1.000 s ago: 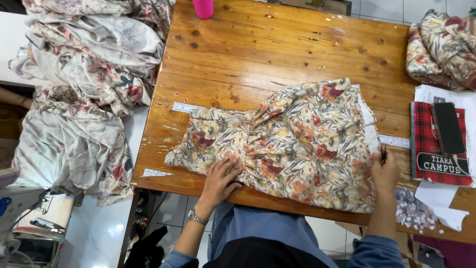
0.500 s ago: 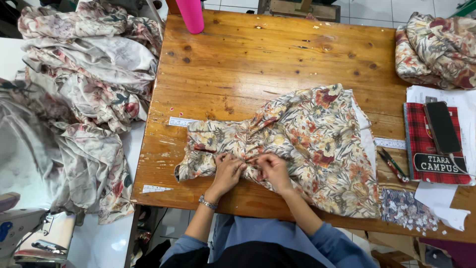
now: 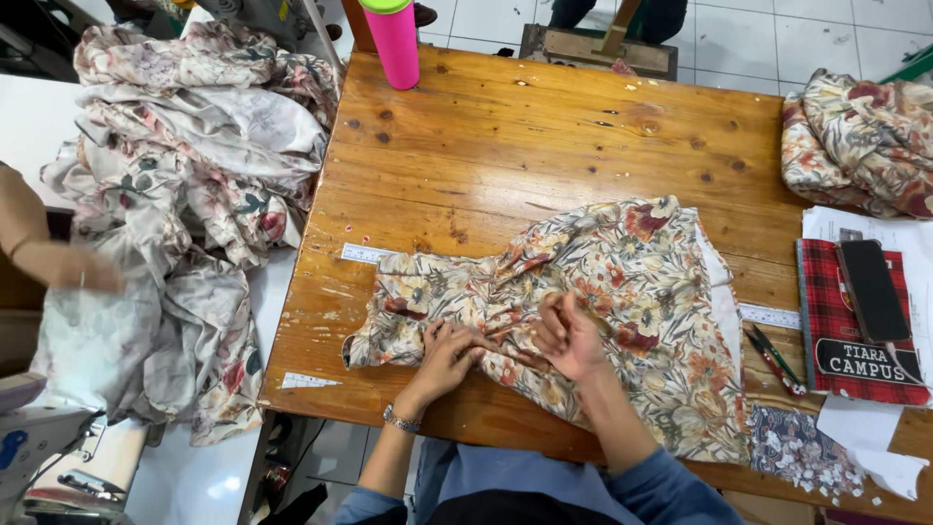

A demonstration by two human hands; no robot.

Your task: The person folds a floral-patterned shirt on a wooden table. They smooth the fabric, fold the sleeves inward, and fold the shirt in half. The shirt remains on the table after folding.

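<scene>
A floral-print fabric piece (image 3: 622,292) in cream, red and brown lies crumpled on the wooden table (image 3: 544,126). My left hand (image 3: 449,352), with a metal watch at the wrist, presses and pinches the cloth near its narrow left part. My right hand (image 3: 571,335) rests on the cloth just to the right, fingers curled into a fold at the gathered middle. Both hands are close together near the table's front edge.
A pink cup (image 3: 394,41) stands at the far edge. A pile of floral cloth (image 3: 185,194) lies left of the table, another person's hand (image 3: 83,267) on it. At the right sit folded cloth (image 3: 865,136), a red plaid book (image 3: 855,331) under a phone (image 3: 872,289), and scissors (image 3: 773,355).
My right hand left the scissors at the cloth's right edge and came to the middle beside my left hand. Both now gather the cloth. The other person's hand appeared at the left.
</scene>
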